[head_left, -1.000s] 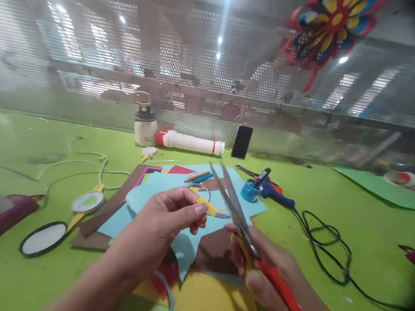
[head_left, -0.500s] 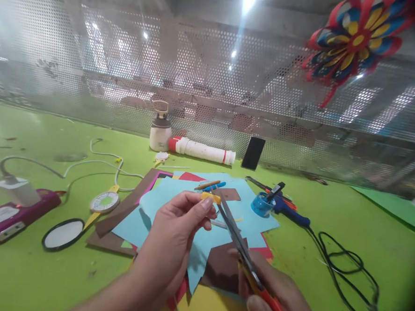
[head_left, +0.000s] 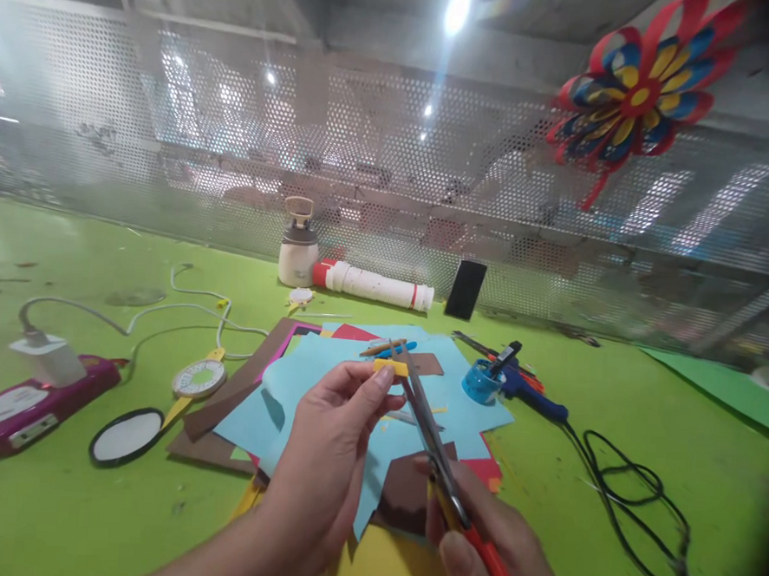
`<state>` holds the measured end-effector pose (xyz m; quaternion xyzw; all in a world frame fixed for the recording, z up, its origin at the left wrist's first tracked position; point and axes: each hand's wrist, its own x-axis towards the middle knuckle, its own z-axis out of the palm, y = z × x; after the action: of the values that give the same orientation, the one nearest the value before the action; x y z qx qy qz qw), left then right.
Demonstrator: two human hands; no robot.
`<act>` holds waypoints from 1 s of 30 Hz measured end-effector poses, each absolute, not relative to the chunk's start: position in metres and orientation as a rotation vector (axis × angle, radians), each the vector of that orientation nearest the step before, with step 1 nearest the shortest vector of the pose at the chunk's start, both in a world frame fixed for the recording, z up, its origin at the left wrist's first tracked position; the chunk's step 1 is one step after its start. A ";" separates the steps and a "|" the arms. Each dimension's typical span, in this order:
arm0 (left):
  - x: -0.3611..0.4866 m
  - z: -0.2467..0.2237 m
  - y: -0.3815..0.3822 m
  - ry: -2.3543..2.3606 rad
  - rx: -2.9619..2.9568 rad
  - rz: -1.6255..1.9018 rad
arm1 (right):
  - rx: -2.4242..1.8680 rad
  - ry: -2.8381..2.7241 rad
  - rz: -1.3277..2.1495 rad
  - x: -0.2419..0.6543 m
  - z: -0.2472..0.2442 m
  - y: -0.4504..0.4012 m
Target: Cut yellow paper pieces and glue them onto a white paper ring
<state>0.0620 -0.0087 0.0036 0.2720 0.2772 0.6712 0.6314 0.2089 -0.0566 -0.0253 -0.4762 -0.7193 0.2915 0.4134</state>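
Observation:
Between its thumb and fingers my left hand (head_left: 333,428) pinches a small yellow piece (head_left: 391,367). My right hand (head_left: 483,533) is closed round the red handle of the scissors (head_left: 429,425), whose blades point up and away, right beside the yellow piece. Under both hands lies a pile of light blue paper (head_left: 315,353) with brown, red and yellow sheets. A brown pen and a blue pen (head_left: 400,349) rest on the pile beyond the scissor tips.
At right are a blue tape roll (head_left: 483,383), a blue glue gun (head_left: 534,395) and its looped black cable. A purple power strip (head_left: 32,405) and a round mirror (head_left: 126,437) lie left. Behind stand a white bottle (head_left: 298,257), a white tube (head_left: 377,288) and a phone (head_left: 466,289).
The camera view has shifted slightly. The scissor blades look a little more open beside the yellow piece, which stays in my left hand.

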 end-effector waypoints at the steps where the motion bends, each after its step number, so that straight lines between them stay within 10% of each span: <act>1: 0.062 0.003 -0.009 0.634 0.620 1.536 | -1.197 -1.803 0.723 0.208 -0.026 -0.057; 30: 0.076 0.015 -0.009 0.656 0.597 1.565 | -1.146 -1.435 1.032 0.185 -0.039 -0.057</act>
<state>0.0759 -0.0094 0.0152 0.2601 0.2855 0.6810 0.6221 0.1846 -0.0567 -0.0391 -0.4728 -0.5921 0.4259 0.4945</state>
